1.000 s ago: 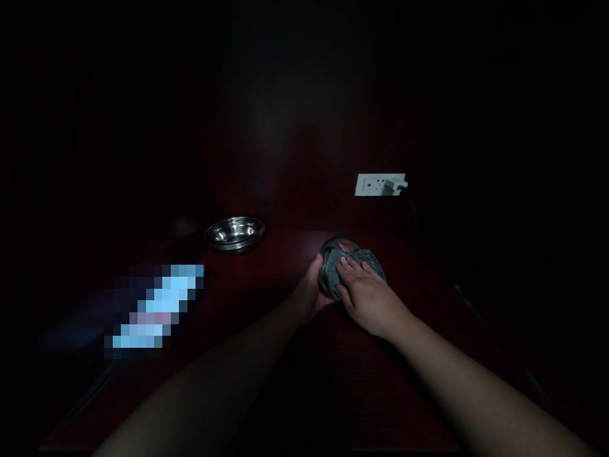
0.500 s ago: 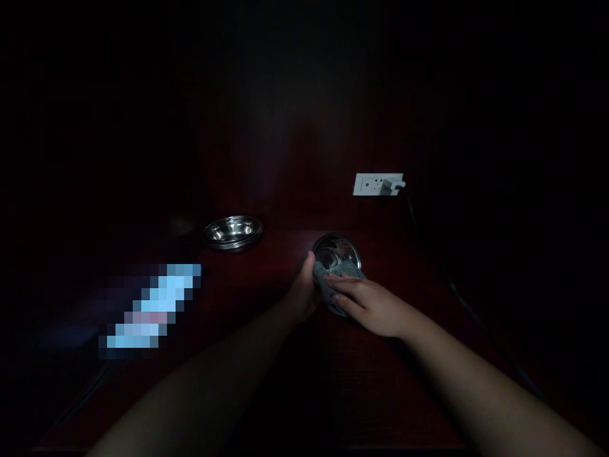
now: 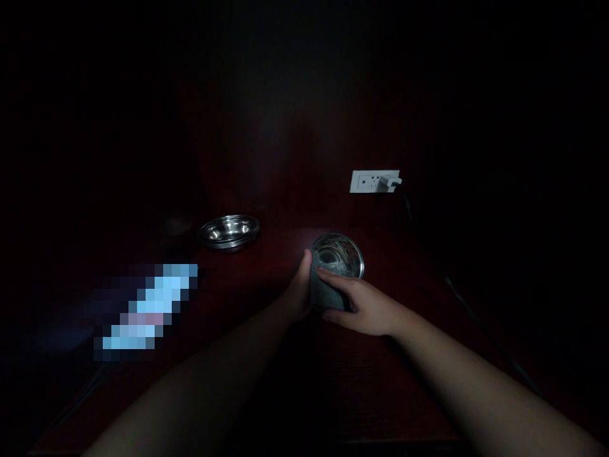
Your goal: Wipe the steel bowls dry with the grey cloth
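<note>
Head view shows me, well left of my left grip point(image 3: 301, 289), a bright slab point(image 3: 147, 311) too pixelated to name. Left of and beyond that grip, stacked metal dishes point(image 3: 229, 233) sit on the dark red bench point(image 3: 361, 387). My left grip clasps the left side of a metal bowl point(image 3: 341, 247) between both grips; my right grip point(image 3: 370, 306) pinches a grey cloth point(image 3: 328, 294) against its near side. Beyond my right grip, I see a plug point(image 3: 389, 183) in a white wall socket point(image 3: 362, 183).

It's dim in here, the edges sunk in black; weak light grazes the wall point(image 3: 266, 127), glinting on the bowl point(image 3: 337, 245) and stacked dishes point(image 3: 231, 232), while a pixelated patch point(image 3: 151, 307) glows blue.
</note>
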{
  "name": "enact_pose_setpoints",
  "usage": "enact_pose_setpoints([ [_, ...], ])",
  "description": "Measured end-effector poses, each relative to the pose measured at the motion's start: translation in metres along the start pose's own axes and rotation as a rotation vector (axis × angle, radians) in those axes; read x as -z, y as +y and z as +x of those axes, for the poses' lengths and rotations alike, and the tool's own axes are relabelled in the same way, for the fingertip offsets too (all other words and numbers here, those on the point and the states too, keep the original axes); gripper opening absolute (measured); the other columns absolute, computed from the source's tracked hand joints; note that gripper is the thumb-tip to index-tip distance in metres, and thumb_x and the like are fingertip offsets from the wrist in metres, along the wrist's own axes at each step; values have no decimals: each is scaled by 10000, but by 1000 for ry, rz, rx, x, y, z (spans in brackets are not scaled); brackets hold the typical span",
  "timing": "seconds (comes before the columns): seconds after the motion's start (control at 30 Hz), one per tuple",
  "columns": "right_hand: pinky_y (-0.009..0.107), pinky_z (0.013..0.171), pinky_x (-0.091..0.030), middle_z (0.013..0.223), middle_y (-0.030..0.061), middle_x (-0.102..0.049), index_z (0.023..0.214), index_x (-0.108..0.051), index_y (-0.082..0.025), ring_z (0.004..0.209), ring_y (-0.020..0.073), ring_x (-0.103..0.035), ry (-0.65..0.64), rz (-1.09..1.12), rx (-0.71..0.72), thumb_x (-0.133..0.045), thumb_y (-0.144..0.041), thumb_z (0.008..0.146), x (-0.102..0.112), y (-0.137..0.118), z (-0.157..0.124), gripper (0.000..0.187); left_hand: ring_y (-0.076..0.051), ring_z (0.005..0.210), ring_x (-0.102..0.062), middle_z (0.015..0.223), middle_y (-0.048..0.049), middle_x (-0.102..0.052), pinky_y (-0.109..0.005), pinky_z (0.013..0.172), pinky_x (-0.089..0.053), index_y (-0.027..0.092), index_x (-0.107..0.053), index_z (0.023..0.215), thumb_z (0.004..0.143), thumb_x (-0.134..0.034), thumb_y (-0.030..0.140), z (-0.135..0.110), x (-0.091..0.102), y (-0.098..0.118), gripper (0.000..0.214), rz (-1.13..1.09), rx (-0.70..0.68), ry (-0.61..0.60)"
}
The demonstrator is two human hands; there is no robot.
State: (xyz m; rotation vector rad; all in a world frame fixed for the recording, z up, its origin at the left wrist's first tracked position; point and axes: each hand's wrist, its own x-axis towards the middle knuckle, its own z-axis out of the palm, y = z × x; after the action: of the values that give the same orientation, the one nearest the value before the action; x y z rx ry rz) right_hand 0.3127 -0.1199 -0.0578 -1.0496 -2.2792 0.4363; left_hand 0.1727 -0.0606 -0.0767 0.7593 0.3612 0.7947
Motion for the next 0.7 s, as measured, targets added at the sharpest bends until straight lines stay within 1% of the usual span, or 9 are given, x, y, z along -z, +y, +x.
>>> enact_pose_setpoints([
  [0.17,482,1090,-321,1425,154,-403,1398,-349,-139,1308,287,-392,-3,-20,-8,-690,-343,722,-1,2,0,784,-281,1117,-563,1020,-153,-693,-402,1019,-349,83,-632,1096,841,-212,667,-1,-3,1,763,-7,6,-6],
  [0.27,488,1086,-326,1407,148,-430,1387,-372,-146,1295,283,-414,-2,-10,-24,-674,-319,736,-1,3,1,738,-272,1133,-554,1064,-145,-681,-396,1029,-340,92,-627,1107,855,-211,646,-3,-7,2,737,-15,-1,-15],
  [0.37,480,1088,-325,1397,142,-444,1367,-405,-145,1290,277,-421,-9,-4,-45,-659,-315,749,0,4,1,690,-273,1134,-554,1063,-149,-681,-406,1032,-337,89,-632,1090,863,-179,636,-4,-9,3,746,-11,7,6],
  [0.5,456,1068,-366,1348,98,-514,1318,-480,-189,1241,262,-484,-19,-11,-54,-636,-292,765,4,4,2,584,-272,1130,-562,1060,-146,-684,-414,1031,-342,95,-632,1088,861,-170,640,-1,-6,0,750,-11,9,2],
  [0.6,421,1034,-416,1251,80,-602,1229,-576,-191,1163,251,-558,-38,-96,-116,-591,-313,799,8,1,3,447,-272,1132,-562,1090,-144,-675,-416,1042,-332,101,-619,1114,851,-198,653,1,-3,-3,743,-5,-10,-23],
  [0.7,427,978,-460,1142,71,-670,1157,-632,-196,1074,264,-615,-45,-237,-190,-543,-354,830,11,-1,4,374,-264,1152,-551,1104,-145,-670,-409,1068,-300,100,-604,1143,861,-238,627,2,-2,-6,700,6,-31,-30],
])
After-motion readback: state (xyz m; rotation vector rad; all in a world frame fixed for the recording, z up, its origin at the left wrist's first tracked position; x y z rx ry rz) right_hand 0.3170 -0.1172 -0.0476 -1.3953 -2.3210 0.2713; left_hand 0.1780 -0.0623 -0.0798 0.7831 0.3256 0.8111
